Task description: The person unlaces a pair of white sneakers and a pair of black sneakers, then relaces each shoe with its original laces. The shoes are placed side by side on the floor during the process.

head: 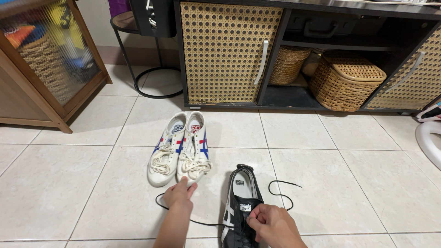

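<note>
A black sneaker (240, 193) with white stripes lies on the tiled floor, toe toward me. My right hand (271, 225) rests on its tongue and eyelets, fingers curled as if pinching there. A loose black lace (281, 189) runs out on both sides of the shoe. My left hand (180, 194) is closed around the lace's left part, just in front of the toes of a pair of white sneakers (181, 149) with red and blue stripes. That pair stands side by side, laced and tied.
A dark cabinet with a cane-panel door (227, 50) stands behind, holding wicker baskets (344, 80) on its lower shelf. A wooden cabinet with ribbed glass (46, 59) is at left. A metal side-table frame (138, 69) stands between them. A white curved object (429, 140) sits at right.
</note>
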